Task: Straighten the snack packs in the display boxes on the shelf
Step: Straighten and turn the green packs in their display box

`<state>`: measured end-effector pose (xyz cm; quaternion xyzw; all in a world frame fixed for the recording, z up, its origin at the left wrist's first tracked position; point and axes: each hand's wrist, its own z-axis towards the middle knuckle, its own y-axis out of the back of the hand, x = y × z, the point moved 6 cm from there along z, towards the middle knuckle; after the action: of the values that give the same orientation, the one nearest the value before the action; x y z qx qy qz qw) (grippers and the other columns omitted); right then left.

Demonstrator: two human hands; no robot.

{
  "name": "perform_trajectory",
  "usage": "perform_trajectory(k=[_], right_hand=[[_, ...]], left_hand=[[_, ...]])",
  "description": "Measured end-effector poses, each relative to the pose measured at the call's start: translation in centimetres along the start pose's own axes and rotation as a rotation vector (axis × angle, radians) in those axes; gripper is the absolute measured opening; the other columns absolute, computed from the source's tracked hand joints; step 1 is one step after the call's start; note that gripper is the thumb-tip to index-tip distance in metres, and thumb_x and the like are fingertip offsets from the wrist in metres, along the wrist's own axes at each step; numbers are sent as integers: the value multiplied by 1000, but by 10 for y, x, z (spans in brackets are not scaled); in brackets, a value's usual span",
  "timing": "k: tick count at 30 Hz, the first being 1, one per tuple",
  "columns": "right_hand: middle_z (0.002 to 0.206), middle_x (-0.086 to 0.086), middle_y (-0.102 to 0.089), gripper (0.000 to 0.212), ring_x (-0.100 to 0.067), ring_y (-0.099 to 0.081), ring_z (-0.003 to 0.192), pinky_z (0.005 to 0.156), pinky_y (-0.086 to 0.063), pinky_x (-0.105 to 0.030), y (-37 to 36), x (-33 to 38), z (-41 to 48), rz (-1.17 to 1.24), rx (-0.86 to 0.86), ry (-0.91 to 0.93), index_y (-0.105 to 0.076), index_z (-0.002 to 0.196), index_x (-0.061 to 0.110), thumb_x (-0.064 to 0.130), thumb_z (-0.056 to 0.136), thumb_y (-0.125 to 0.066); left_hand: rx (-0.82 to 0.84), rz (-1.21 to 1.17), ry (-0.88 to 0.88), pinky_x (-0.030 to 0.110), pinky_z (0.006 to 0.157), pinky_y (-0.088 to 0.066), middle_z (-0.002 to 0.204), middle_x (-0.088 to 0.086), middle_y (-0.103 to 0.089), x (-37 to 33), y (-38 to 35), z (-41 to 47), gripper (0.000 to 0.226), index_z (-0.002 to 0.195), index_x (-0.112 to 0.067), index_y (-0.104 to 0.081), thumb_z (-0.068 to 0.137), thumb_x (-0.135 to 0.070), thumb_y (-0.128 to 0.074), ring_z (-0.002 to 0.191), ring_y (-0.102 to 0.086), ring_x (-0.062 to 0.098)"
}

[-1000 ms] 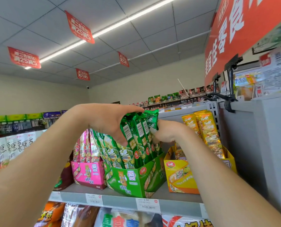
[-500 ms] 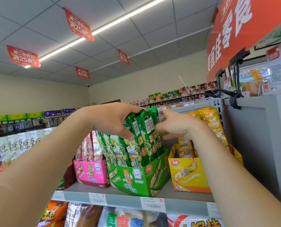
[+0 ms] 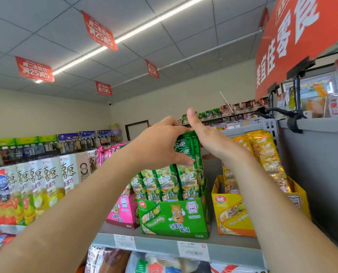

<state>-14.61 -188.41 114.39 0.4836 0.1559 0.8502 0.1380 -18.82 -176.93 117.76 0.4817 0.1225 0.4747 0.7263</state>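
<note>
While the left hand (image 3: pixel 160 146) grips the green snack packs (image 3: pixel 188 174) in the green display box (image 3: pixel 174 215) at frame centre, the flat right hand (image 3: pixel 209 138) presses their side: squaring underway, seating them upright likely next.

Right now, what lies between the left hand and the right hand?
In the head view, the upper ends of the green snack packs stand between the left hand, which grips them, and the flat right hand.
</note>
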Motion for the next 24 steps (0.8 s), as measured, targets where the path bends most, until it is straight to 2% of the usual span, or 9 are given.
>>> perform_trajectory(k=[3, 6, 8, 9, 11, 14, 19, 22, 24], right_hand=[[156, 9, -31, 84, -18, -28, 144, 99, -27, -36, -7, -3, -4, 78, 79, 51, -41, 139, 45, 89, 68, -31], [155, 8, -30, 88, -15, -31, 139, 102, -36, -36, -4, -7, -7, 109, -8, 116, -38, 139, 46, 88, 62, -44], [149, 13, -36, 84, -8, -35, 131, 91, -39, -26, -4, -3, -10, 65, -71, 188, -43, 135, 47, 83, 60, -55], [144, 14, -43, 76, -7, -40, 127, 87, -40, -25, -5, -1, -12, 41, -95, 219, -49, 130, 45, 79, 63, -60], [126, 12, -59, 51, -10, -53, 118, 92, -46, -34, -7, -2, -13, 35, -153, 237, -57, 116, 40, 67, 74, -67], [119, 8, -62, 23, -16, -56, 114, 97, -47, -45, -5, -4, -13, -2, -183, 233, -58, 108, 38, 49, 88, -63], [125, 19, -48, 14, -4, -39, 117, 93, -31, -30, 2, -2, -15, -41, -168, 242, -55, 110, 40, 38, 96, -57], [114, 27, -43, 13, -2, -35, 114, 91, -29, -25, 0, -1, -17, -35, -150, 231, -54, 109, 41, 37, 96, -57], [109, 34, -44, 13, -1, -37, 110, 84, -31, -19, 0, 2, -21, -40, -171, 256, -54, 107, 42, 36, 96, -58]], left_hand=[[-86, -14, 19, 29, 86, -42, 112, -4, -55, 0, 3, -3, 88, 141, -23, -43, 68, -60, -76, 105, -54, 18], [-93, -75, 13, 30, 95, -45, 134, -3, -59, 5, 3, -10, 100, 148, -26, -32, 66, -62, -77, 119, -56, 19], [-83, -126, -7, 20, 94, -38, 139, -6, -55, 8, 2, -15, 102, 151, -27, -28, 68, -58, -79, 123, -53, 16], [-91, -151, -13, 17, 92, -35, 140, -6, -54, 10, 3, -17, 101, 151, -26, -29, 69, -53, -81, 124, -52, 15], [-134, -175, 8, 19, 94, -33, 140, -5, -53, 18, 6, -22, 95, 149, -25, -34, 71, -44, -83, 125, -50, 14], [-209, -170, 25, 15, 89, -33, 130, -4, -61, 26, 8, -29, 78, 140, -23, -50, 72, -44, -82, 117, -55, 13], [-272, -120, 10, 17, 96, -31, 133, -1, -58, 29, 6, -35, 68, 129, -14, -63, 71, -45, -80, 120, -54, 15], [-235, -144, 34, 22, 87, -35, 116, -6, -50, 33, 4, -35, 69, 127, -16, -63, 67, -43, -84, 102, -50, 13], [-184, -180, 39, 25, 77, -36, 105, -8, -51, 33, 4, -34, 67, 123, -19, -60, 66, -43, -85, 93, -51, 13]])
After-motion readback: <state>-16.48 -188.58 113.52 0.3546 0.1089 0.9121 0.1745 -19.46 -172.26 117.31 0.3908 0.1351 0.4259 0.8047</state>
